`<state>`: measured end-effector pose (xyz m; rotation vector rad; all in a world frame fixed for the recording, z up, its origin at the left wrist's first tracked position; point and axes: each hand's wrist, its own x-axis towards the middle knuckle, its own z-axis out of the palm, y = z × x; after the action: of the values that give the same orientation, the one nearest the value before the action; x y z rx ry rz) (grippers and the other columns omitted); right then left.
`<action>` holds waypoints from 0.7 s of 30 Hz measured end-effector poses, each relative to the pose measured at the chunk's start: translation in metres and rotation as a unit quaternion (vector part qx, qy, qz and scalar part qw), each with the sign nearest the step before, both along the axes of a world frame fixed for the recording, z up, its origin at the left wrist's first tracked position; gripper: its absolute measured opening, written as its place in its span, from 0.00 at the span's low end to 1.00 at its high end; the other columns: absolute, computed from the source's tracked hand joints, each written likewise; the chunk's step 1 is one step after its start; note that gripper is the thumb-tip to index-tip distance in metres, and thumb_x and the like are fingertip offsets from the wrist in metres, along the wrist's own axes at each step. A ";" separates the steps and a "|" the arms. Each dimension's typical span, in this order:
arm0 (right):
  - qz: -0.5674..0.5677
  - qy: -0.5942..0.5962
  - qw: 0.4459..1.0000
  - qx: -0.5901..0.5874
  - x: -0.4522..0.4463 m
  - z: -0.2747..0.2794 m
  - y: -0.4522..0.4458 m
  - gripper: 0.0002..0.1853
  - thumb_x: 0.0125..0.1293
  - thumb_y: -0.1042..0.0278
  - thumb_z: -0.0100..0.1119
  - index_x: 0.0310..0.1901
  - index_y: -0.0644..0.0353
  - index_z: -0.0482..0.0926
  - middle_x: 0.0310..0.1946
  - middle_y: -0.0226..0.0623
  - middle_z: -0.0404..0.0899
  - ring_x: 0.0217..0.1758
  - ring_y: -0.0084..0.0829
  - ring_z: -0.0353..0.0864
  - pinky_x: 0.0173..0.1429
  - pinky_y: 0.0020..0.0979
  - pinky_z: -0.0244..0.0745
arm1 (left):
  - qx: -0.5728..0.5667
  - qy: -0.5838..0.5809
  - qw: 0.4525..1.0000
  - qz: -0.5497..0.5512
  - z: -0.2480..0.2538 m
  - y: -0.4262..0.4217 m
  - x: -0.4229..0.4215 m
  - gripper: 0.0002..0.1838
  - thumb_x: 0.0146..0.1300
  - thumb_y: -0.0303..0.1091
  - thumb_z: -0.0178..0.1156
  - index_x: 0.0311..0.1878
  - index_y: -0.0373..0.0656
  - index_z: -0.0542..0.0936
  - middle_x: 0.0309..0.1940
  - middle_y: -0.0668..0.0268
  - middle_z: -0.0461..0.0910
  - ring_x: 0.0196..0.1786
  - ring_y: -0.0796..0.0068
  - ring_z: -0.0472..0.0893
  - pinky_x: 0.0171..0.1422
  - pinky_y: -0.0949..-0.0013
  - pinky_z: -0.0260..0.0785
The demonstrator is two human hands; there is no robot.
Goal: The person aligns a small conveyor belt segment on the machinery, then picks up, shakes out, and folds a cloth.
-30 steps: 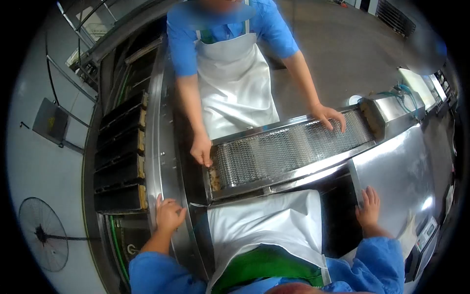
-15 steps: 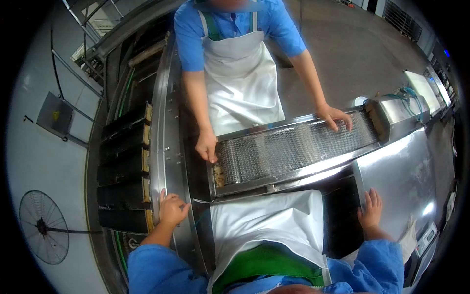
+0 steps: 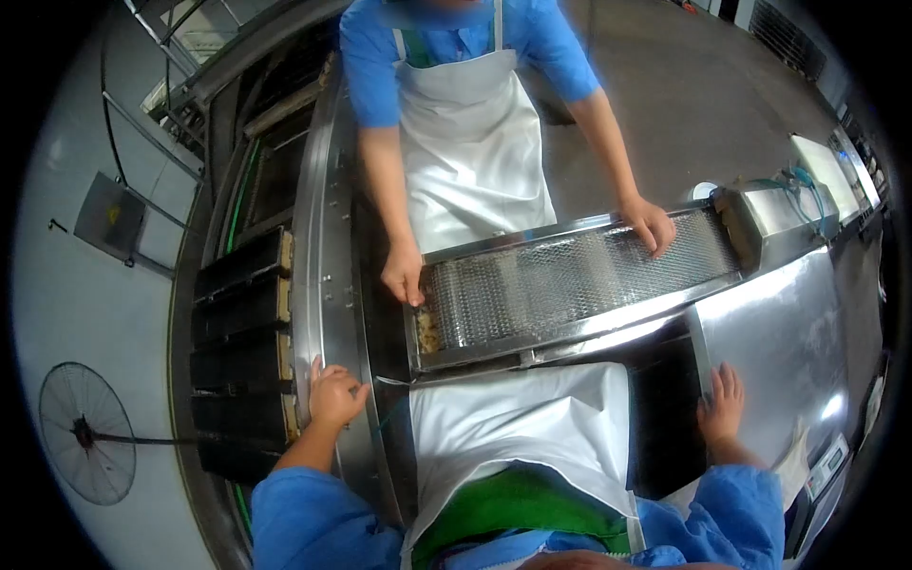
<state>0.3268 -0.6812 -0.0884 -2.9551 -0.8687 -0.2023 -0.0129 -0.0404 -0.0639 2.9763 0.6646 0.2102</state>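
My left hand rests with its fingers apart on the steel rail beside the line of black moulds. It holds nothing. Palm down, my right hand lies on the near left part of the steel table, fingers stretched out and nothing in them. Between my apron and a co-worker lies a wire-mesh conveyor belt in a steel frame. Small pale pieces lie at its left end. The co-worker's one hand touches that end; the other is over the mesh.
A co-worker in a white apron stands across the belt. A steel housing with a blue-green cable is at the belt's right end. A device with a small display sits at lower right. A wire fan stands at left.
The black moulds have shifted along the line toward me. The co-worker's hand over the mesh has moved slightly and its fingers have curled down. My hands have stayed in place.
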 end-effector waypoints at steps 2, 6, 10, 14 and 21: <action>0.001 -0.004 1.000 0.004 0.001 -0.001 -0.001 0.41 0.48 0.73 0.67 0.68 0.53 0.67 0.73 0.47 0.62 0.76 0.53 0.59 0.75 0.57 0.55 | -0.006 0.005 1.000 0.010 0.004 -0.002 0.002 0.11 0.50 0.42 0.71 0.21 0.47 0.87 0.27 0.67 0.85 0.48 0.67 0.81 0.79 0.45 0.48; -0.001 0.003 1.000 0.008 0.001 0.000 0.000 0.40 0.49 0.73 0.66 0.68 0.53 0.67 0.72 0.48 0.62 0.75 0.53 0.59 0.75 0.55 0.56 | 0.001 0.003 1.000 0.010 -0.001 -0.001 0.000 0.11 0.51 0.42 0.71 0.21 0.47 0.87 0.27 0.67 0.86 0.48 0.67 0.82 0.80 0.46 0.48; 0.007 -0.002 1.000 0.026 -0.001 0.002 0.000 0.39 0.49 0.73 0.65 0.68 0.54 0.68 0.72 0.48 0.63 0.75 0.53 0.60 0.74 0.55 0.57 | 0.001 0.026 1.000 0.017 -0.001 0.001 0.000 0.10 0.52 0.43 0.71 0.22 0.48 0.87 0.27 0.67 0.86 0.49 0.66 0.82 0.80 0.46 0.47; -0.011 0.013 1.000 -0.002 -0.001 0.011 0.004 0.39 0.50 0.73 0.65 0.68 0.54 0.68 0.71 0.48 0.63 0.74 0.53 0.60 0.74 0.55 0.57 | 0.010 0.009 1.000 0.010 -0.001 -0.001 0.001 0.11 0.52 0.43 0.70 0.24 0.47 0.88 0.29 0.64 0.86 0.50 0.66 0.82 0.80 0.45 0.46; 0.002 -0.006 1.000 0.010 0.001 0.003 0.004 0.38 0.49 0.73 0.65 0.66 0.55 0.69 0.71 0.48 0.64 0.74 0.53 0.61 0.74 0.55 0.58 | 0.005 0.027 1.000 0.010 -0.003 0.003 -0.002 0.11 0.52 0.43 0.70 0.22 0.47 0.87 0.29 0.64 0.86 0.49 0.65 0.82 0.80 0.45 0.46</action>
<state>0.3280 -0.6768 -0.0850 -2.9373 -0.8690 -0.2268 -0.0150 -0.0376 -0.0672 2.9951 0.7009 0.1358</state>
